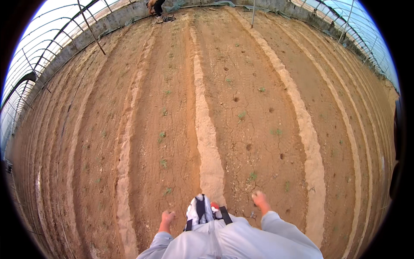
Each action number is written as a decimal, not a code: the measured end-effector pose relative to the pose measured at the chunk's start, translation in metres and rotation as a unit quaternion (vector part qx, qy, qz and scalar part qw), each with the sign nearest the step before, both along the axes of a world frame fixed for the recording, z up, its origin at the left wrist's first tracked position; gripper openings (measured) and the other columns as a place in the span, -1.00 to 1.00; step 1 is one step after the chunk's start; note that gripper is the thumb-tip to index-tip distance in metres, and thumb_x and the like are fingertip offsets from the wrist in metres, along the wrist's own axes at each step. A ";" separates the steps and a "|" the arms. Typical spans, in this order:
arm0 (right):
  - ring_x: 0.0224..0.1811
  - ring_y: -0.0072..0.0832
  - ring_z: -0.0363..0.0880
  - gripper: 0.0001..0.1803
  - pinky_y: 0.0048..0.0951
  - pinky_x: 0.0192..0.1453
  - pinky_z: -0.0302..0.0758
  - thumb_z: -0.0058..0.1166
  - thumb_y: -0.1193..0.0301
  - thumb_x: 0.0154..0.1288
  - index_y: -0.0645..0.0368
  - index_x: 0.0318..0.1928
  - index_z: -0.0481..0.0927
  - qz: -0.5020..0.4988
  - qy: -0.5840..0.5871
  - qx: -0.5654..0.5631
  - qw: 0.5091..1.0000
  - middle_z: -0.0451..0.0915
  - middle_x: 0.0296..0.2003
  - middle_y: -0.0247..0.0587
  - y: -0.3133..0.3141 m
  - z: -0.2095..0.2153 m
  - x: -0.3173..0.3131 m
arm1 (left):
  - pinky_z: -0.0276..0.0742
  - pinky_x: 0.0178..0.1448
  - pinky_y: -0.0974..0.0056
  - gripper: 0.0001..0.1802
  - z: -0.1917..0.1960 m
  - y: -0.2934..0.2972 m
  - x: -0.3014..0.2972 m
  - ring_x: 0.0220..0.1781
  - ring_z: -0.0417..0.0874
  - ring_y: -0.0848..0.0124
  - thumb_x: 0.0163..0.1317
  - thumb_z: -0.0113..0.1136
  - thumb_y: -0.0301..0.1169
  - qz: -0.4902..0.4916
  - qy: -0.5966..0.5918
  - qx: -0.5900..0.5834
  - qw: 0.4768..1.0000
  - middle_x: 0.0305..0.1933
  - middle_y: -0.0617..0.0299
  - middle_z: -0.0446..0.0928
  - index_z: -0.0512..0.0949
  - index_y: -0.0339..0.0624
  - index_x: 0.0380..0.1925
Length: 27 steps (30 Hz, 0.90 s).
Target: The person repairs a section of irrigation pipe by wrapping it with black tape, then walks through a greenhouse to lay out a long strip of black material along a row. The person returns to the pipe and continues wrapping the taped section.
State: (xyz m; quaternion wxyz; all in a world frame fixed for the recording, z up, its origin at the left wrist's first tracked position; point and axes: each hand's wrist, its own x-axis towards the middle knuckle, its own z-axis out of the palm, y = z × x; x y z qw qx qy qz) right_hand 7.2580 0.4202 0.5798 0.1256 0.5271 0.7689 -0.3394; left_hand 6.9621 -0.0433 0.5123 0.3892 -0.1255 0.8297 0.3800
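My left hand (167,219) hangs low over the soil to the left of my body, its fingers curled in with nothing visible in them. My right hand (260,201) is farther forward, over the planted bed on the right. It looks loosely closed, a little blurred, and no object shows in it. Between the hands, in front of my light grey clothing (207,241), is a white-and-black item (199,211) with dark straps. Beside it shows a small red-and-white patch (214,206). Small green seedlings (252,176) grow in the bed near my right hand.
Pale raised soil ridges (207,134) run lengthwise between brown beds with small holes (249,147) and more seedlings (162,135). Thin poles (91,28) stand along the sides. A low wall (71,49) and a film-covered hoop frame enclose the ground. Another person (156,7) bends at the far end.
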 end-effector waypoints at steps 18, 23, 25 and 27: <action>0.01 -0.08 0.57 -0.56 -0.12 0.02 0.51 0.15 0.11 0.03 0.15 -0.16 0.66 0.110 -0.236 -0.177 0.949 0.61 -0.08 0.00 0.329 -0.050 -0.248 | 0.54 -0.39 0.31 -0.77 0.074 0.542 -0.485 -0.44 0.60 0.39 0.25 0.05 -0.46 -0.011 0.050 0.148 0.988 -0.39 0.12 0.56 0.51 -0.41 -0.18; 0.03 -0.06 0.55 -0.55 -0.12 0.04 0.50 0.15 0.10 0.06 0.15 -0.13 0.65 0.002 -0.286 -0.221 0.933 0.59 -0.05 0.02 0.401 -0.039 -0.300 | 0.53 -0.31 0.33 -0.74 0.124 0.721 -0.616 -0.39 0.61 0.42 0.23 0.10 -0.41 -0.051 0.089 0.216 0.971 -0.38 0.15 0.58 0.53 -0.41 -0.18; 0.03 -0.06 0.55 -0.55 -0.12 0.05 0.49 0.15 0.10 0.06 0.15 -0.12 0.64 -0.017 -0.266 -0.215 0.939 0.58 -0.04 0.03 0.448 -0.060 -0.353 | 0.53 -0.31 0.32 -0.74 0.106 0.760 -0.651 -0.41 0.61 0.44 0.20 0.13 -0.39 -0.087 0.086 0.180 0.976 -0.41 0.16 0.59 0.56 -0.38 -0.22; 0.04 -0.06 0.54 -0.54 -0.12 0.06 0.49 0.14 0.10 0.07 0.15 -0.11 0.64 0.008 -0.231 -0.204 0.951 0.58 -0.03 0.04 0.503 -0.086 -0.431 | 0.52 -0.32 0.30 -0.76 0.073 0.775 -0.708 -0.43 0.61 0.44 0.16 0.14 -0.38 -0.096 0.104 0.151 0.978 -0.46 0.16 0.60 0.59 -0.36 -0.28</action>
